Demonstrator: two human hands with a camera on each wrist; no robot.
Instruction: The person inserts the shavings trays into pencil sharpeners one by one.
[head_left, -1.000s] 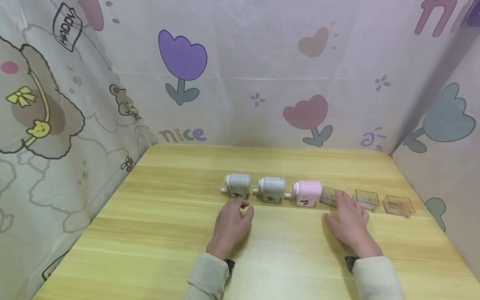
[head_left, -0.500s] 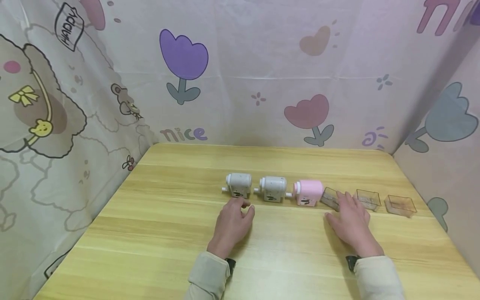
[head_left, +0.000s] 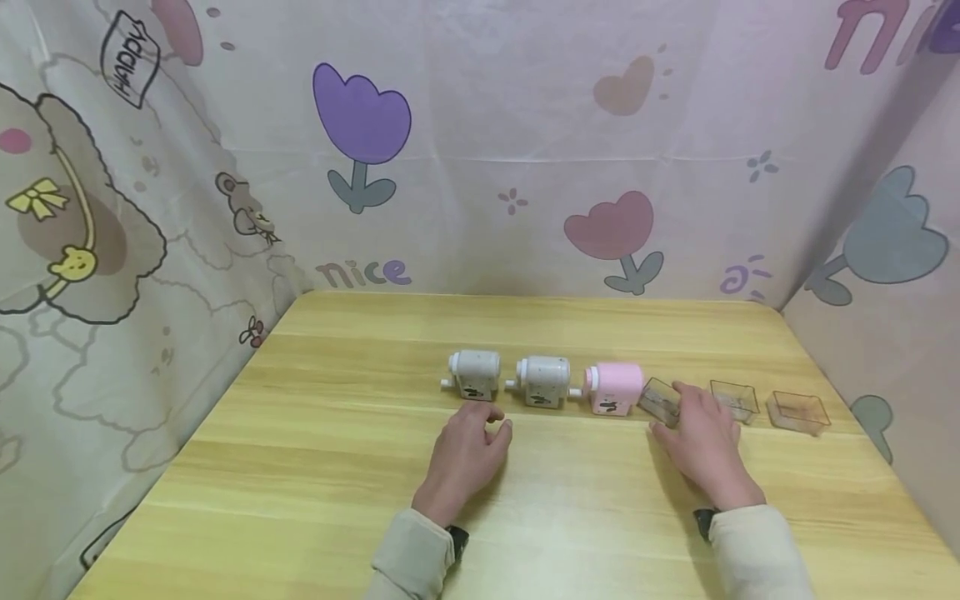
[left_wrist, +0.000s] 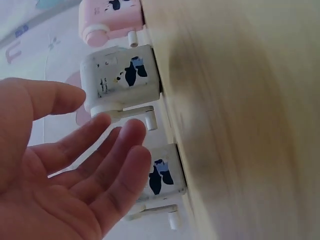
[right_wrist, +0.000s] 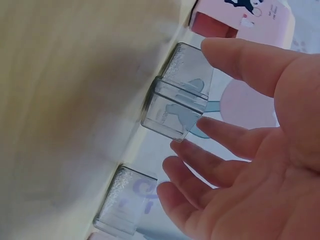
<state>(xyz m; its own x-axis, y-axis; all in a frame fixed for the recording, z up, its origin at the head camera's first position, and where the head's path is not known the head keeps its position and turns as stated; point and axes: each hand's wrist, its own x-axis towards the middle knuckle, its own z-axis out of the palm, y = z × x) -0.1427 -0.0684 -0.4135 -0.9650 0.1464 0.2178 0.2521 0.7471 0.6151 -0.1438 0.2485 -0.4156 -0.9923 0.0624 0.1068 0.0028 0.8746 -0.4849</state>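
Wood-grain desk (head_left: 555, 525), printed cloth (head_left: 472, 108) hung around it. Crank sharpeners: 3. Landmark is the pink sharpener (head_left: 617, 387); left of it in a row, inner grey sharpener (head_left: 545, 381), then outer grey sharpener (head_left: 478, 374), cranks facing left. Clear bins: 3, all right of pink: nearest bin (head_left: 658, 403) just beside it and skewed, then middle bin (head_left: 735, 398), then orange-tinted bin (head_left: 797, 414). Pale specks show in or on two bins, can't tell which. Left hand (head_left: 462, 454) well left of pink, relaxed, holding nothing. Right hand (head_left: 707, 446) just right of pink, fingertips at nearest bin's edges; can't tell if pinching.
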